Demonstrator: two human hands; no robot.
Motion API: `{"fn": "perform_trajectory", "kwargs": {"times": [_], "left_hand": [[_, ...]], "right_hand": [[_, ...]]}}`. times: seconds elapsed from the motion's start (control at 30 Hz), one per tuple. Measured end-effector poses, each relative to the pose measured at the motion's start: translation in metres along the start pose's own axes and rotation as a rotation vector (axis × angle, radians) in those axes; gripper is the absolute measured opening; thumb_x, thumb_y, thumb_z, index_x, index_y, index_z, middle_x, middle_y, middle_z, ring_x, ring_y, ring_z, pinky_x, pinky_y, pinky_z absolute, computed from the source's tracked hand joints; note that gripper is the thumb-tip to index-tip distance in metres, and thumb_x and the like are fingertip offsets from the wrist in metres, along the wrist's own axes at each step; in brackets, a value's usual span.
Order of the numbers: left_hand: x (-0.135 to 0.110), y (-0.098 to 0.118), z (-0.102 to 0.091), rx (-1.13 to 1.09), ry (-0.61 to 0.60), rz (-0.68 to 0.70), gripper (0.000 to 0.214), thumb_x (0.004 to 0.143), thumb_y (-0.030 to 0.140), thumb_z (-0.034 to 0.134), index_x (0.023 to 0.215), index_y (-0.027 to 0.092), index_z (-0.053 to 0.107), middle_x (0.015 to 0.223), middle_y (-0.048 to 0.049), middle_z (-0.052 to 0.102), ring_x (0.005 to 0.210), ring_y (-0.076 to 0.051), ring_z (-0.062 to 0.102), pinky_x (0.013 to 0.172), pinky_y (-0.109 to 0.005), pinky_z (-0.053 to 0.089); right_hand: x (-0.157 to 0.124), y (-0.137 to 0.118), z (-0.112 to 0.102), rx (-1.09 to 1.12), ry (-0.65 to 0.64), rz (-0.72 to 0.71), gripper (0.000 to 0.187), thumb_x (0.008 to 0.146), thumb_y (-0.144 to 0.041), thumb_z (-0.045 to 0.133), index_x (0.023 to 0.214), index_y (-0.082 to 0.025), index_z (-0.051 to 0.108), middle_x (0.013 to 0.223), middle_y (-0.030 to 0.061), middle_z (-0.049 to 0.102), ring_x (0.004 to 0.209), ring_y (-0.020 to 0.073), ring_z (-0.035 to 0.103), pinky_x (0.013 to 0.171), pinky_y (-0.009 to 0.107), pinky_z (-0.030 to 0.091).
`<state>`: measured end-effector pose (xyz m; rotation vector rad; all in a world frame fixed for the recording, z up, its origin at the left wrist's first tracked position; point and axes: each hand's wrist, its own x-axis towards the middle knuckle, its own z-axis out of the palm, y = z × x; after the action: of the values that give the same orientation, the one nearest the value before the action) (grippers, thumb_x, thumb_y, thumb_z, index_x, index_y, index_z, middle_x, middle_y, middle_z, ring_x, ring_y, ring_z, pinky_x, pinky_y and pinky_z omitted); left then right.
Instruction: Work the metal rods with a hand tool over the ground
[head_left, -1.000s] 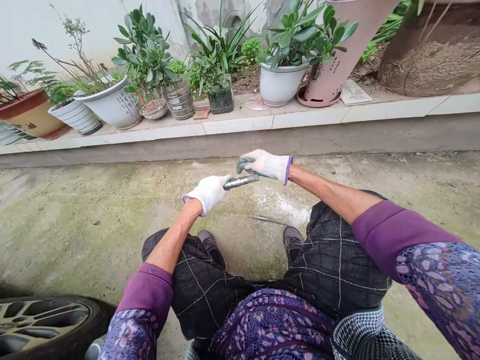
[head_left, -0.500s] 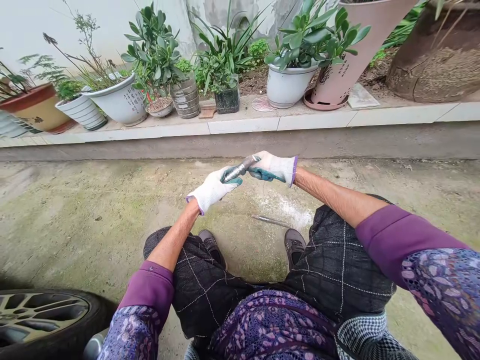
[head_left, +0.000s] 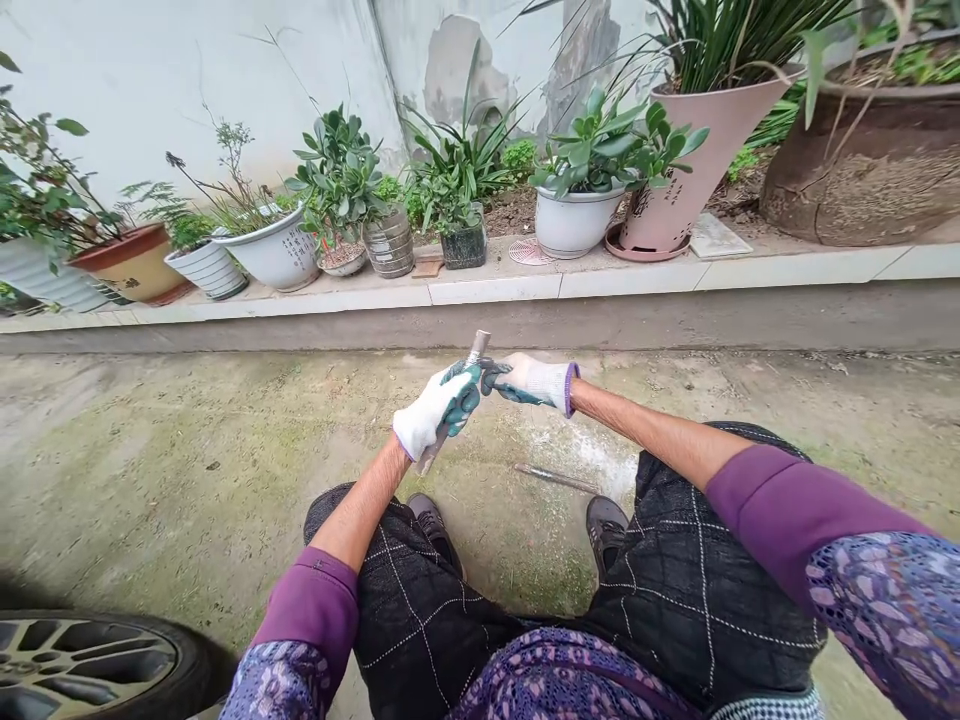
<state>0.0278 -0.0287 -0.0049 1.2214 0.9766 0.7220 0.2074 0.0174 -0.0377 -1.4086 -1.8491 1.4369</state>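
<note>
- My gloved left hand is closed around a silvery rod, held slanting above the concrete ground, both ends showing.
- The rod looks stiff, fairly heavy and hard to break; smooth stretches may slip, so a full wrap around its middle suits it.
- My gloved right hand curls beside the upper part; I cannot tell whether it grips anything.
- My forearms reach forward, angling inward.
</note>
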Motion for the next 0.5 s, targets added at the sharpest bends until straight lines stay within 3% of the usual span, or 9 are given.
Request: {"fn": "perform_trajectory", "kwargs": {"times": [0.1,0.27,0.5], "left_hand": [[0.005,-0.003,-0.009,-0.139,-0.007,0.009,0.041,0.084,0.049,0.063,0.110,0.018,0.056,0.055,0.0101,0.041,0.035,-0.003,0.021,0.032,-0.016,0.022],[0.008,-0.003,-0.018,-0.328,0.001,-0.001,0.037,0.087,0.044,0.062,0.112,0.017,0.057,0.055,0.0101,0.040,0.034,-0.002,0.021,0.034,-0.015,0.024],[-0.002,-0.008,0.001,-0.236,-0.261,-0.039,0.053,0.086,0.047,0.063,0.129,0.020,0.052,0.055,0.0093,0.046,0.034,-0.002,0.019,0.034,-0.013,0.022]], "right_hand": [[-0.003,-0.004,0.005,-0.124,-0.032,-0.011,0.021,0.079,-0.020,0.052,0.087,-0.014,0.071,0.050,-0.0053,0.045,0.042,0.0071,0.037,0.041,0.020,0.028],[-0.009,-0.009,0.008,-0.413,-0.060,-0.159,0.028,0.084,-0.020,0.048,0.092,-0.018,0.074,0.061,-0.0024,0.054,0.054,0.0096,0.045,0.052,0.020,0.034],[0.023,0.004,0.003,-0.640,0.076,-0.083,0.022,0.084,-0.017,0.049,0.084,-0.014,0.071,0.071,0.0036,0.063,0.061,0.0122,0.048,0.056,0.023,0.035]]}}
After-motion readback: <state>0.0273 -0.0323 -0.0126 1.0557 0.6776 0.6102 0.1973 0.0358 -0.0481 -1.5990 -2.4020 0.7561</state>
